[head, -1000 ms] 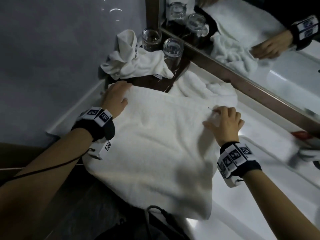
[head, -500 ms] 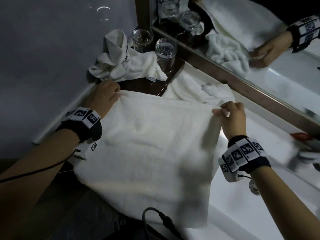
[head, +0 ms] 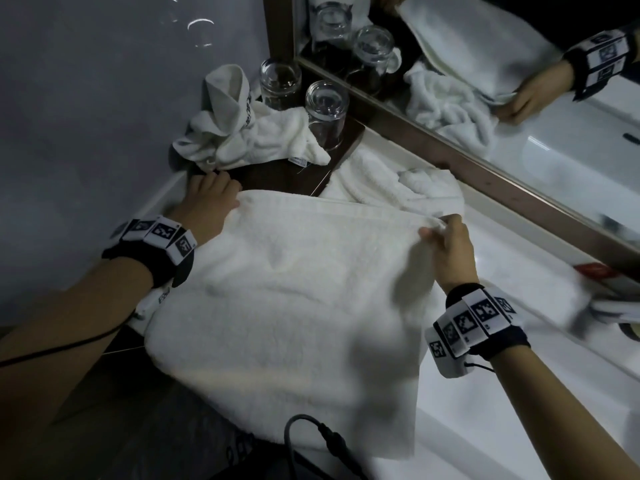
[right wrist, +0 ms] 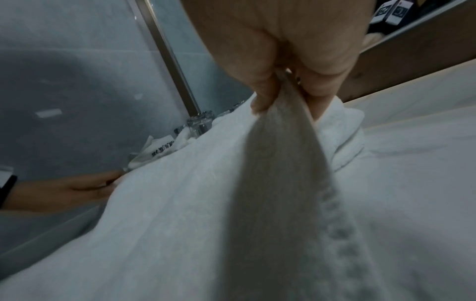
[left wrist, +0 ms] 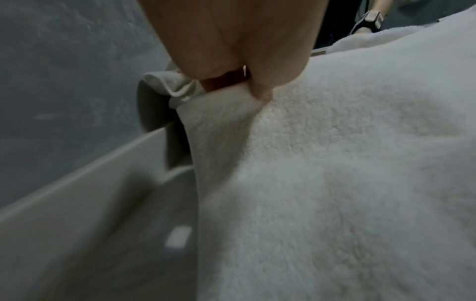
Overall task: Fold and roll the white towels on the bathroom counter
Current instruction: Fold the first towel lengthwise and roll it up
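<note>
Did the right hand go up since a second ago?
Yes. The right hand has lifted the big white towel's far corner off the white counter, nearer the mirror's brown frame.

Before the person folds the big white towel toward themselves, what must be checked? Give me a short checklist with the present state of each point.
1. Left hand grips the far left corner of the large white terry towel: ok, thumb and fingers pinch it in the left wrist view.
2. Right hand grips the far right corner: ok.
3. Far edge taut between the hands: ok, nearly straight.
4. Two clear drinking glasses out of the fold's way: ok, they stand behind the edge.
5. Near edge lying flat: not ok, it hangs over the white counter front.
6. Crumpled small white towel free of the big one: ok, apart.
</note>
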`<action>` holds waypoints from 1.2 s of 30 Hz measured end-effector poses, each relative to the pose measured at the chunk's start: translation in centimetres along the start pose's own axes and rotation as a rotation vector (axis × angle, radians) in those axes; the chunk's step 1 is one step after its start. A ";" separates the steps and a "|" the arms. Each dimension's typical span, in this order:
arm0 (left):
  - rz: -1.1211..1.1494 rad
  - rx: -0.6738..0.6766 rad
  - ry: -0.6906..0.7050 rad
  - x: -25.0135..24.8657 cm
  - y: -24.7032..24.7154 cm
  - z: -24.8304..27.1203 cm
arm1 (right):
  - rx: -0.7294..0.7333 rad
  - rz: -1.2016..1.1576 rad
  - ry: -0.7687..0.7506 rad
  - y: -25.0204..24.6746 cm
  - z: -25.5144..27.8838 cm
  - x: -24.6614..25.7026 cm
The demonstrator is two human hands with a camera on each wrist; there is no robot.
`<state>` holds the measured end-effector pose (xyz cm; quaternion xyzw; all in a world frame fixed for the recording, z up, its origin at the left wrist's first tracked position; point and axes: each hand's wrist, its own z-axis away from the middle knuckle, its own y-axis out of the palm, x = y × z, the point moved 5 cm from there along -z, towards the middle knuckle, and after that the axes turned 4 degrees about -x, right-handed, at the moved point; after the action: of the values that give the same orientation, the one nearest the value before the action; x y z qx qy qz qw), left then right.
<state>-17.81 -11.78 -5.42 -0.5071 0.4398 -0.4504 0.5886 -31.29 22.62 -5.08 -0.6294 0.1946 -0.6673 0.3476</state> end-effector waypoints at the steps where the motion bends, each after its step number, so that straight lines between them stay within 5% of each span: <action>1: -0.003 0.000 0.011 0.0 -0.3 0.0 | -0.034 -0.018 -0.017 -0.4 0.0 0.1; 6: 0.163 0.101 -0.095 1.3 -1.7 0.3 | -0.092 -0.107 -0.032 -2.1 0.1 0.2; 10: 0.171 0.225 -0.027 1.5 -3.2 1.9 | -0.148 -0.115 -0.063 -3.6 -0.1 0.7; 14: 0.223 0.345 -0.032 1.9 -4.2 2.9 | -0.013 0.041 -0.098 -4.0 -0.9 1.7; 19: 0.523 -0.077 -0.075 2.5 -9.1 1.6 | -0.148 -0.066 -0.142 -6.2 -2.4 4.5; 27: 0.089 -0.064 -0.086 3.4 -11.1 0.9 | -0.082 -0.023 -0.143 -6.0 -2.7 5.1; 31: 0.177 -0.101 0.002 3.0 -11.2 2.6 | -0.096 -0.024 -0.174 -7.1 -1.5 5.0; 36: 0.339 -0.058 0.123 1.7 -8.2 10.1 | 0.086 -0.254 -0.100 -6.8 3.6 1.5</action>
<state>-8.27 -12.06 3.58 -0.4143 0.5669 -0.3620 0.6131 -29.18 26.82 1.20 -0.6660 0.0669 -0.6814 0.2961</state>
